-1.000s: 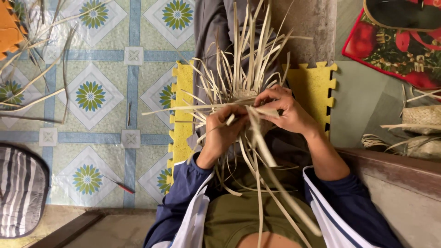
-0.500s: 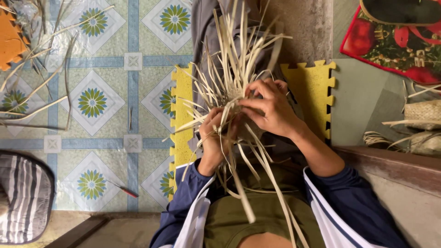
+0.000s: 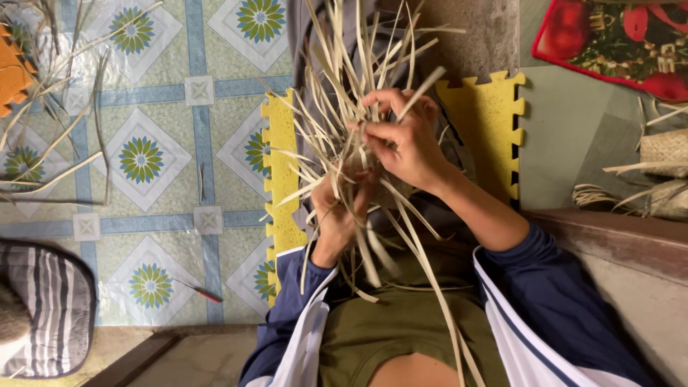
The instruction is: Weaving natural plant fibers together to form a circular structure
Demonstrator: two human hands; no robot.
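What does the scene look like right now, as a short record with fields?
Left hand: grips the weaving from below
Right hand: pinches one strip at the top
Loose strips: fan up and trail down over the lap
Under the work: yellow foam mat
Floor: patterned tiles, small red-handled tool
Right side: woven pieces

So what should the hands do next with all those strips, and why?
Probably tuck the strip pinched by the right hand across into the woven bundle of pale strips. That strip sticks up loose between the fingers, while the left hand grips the bundle from below, steadying it over the yellow foam mat.
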